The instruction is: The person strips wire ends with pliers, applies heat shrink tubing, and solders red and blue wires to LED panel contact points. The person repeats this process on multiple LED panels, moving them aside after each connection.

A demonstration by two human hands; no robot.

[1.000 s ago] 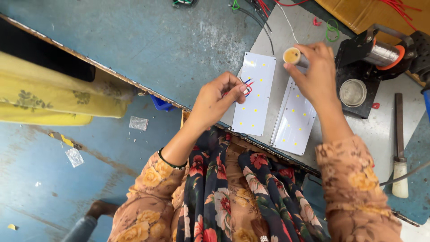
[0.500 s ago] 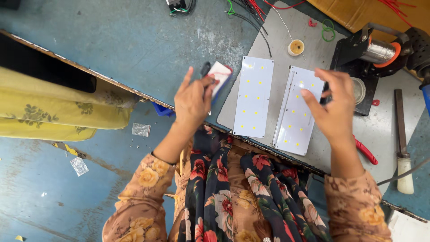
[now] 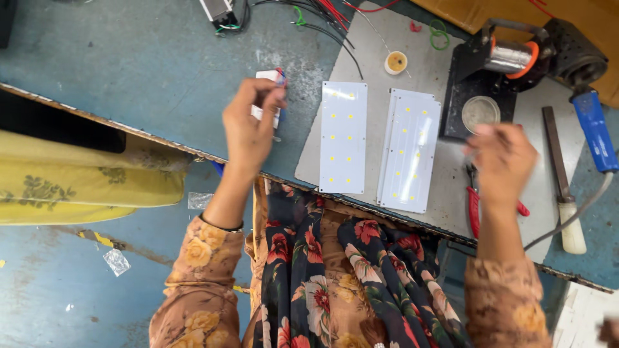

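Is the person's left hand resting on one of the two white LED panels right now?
No, the left hand holds a small white part over the blue tabletop, left of both LED panels.

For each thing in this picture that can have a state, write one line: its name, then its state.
Left hand: gripping a small white module.
Right hand: blurred above the red-handled pliers.
Two LED panels: flat, side by side, unlit.
Soldering iron: lying on the bench.
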